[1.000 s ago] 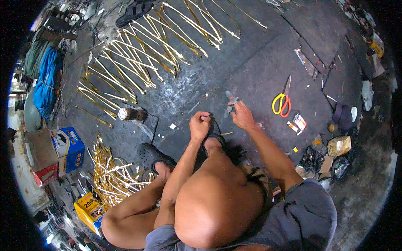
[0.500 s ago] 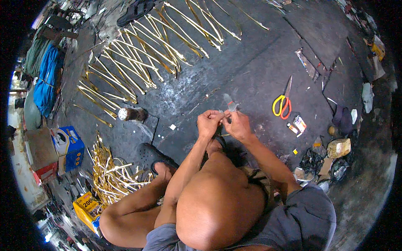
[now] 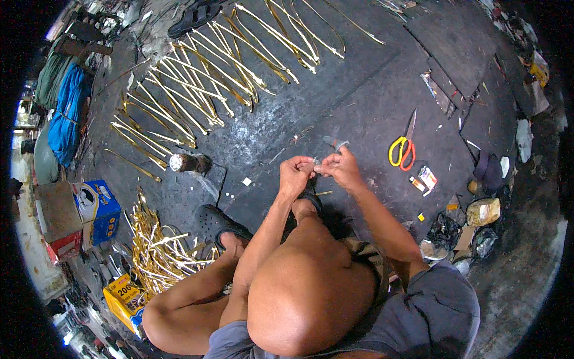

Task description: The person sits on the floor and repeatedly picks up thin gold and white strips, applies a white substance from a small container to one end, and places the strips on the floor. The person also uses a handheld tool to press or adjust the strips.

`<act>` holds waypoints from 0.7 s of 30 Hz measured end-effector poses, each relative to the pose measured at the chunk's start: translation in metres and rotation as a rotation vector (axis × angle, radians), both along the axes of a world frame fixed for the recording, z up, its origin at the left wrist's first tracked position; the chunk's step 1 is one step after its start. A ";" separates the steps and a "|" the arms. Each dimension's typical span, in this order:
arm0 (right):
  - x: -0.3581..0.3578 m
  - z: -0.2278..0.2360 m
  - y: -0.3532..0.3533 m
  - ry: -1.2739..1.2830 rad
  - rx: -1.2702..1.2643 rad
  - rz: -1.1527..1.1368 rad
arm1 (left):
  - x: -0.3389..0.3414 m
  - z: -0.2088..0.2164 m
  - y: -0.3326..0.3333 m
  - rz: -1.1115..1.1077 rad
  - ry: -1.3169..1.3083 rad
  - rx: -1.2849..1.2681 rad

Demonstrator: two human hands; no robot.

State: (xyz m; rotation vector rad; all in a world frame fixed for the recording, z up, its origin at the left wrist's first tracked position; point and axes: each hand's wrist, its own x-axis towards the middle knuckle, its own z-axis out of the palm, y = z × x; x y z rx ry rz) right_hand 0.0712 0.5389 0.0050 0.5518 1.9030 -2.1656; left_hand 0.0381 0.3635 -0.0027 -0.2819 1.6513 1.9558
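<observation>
In front of my raised knee, both hands meet with bent fingers. My left hand (image 3: pixel 296 176) pinches something small and pale at its fingertips, too small to make out. Right beside it, my right hand (image 3: pixel 344 172) has its thumb and fingertips closed at the same spot. A greyish, see-through flat piece (image 3: pixel 336 142) juts out at the right hand's forefinger, pointing away to the left; whether it is plastic or a blade is unclear. Scissors (image 3: pixel 404 146) with one yellow and one red-orange handle loop lie on the floor to the right of my hands.
Folded gold strips (image 3: pixel 197 84) lie in a long row across the dark floor (image 3: pixel 353 96). A loose heap of gold strips (image 3: pixel 158 251) is at lower left, by a yellow box (image 3: pixel 122 296) and a blue box (image 3: pixel 98 212). A short round block (image 3: pixel 190 163) stands left; plastic rubbish (image 3: pixel 481 212) lies right.
My right hand has turned a little, and the see-through piece at its forefinger now tilts further left. Both hands stay together at the same place.
</observation>
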 end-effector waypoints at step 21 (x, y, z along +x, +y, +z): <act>-0.018 0.033 -0.002 0.198 0.375 -0.038 | 0.005 0.033 0.024 0.113 0.359 -0.124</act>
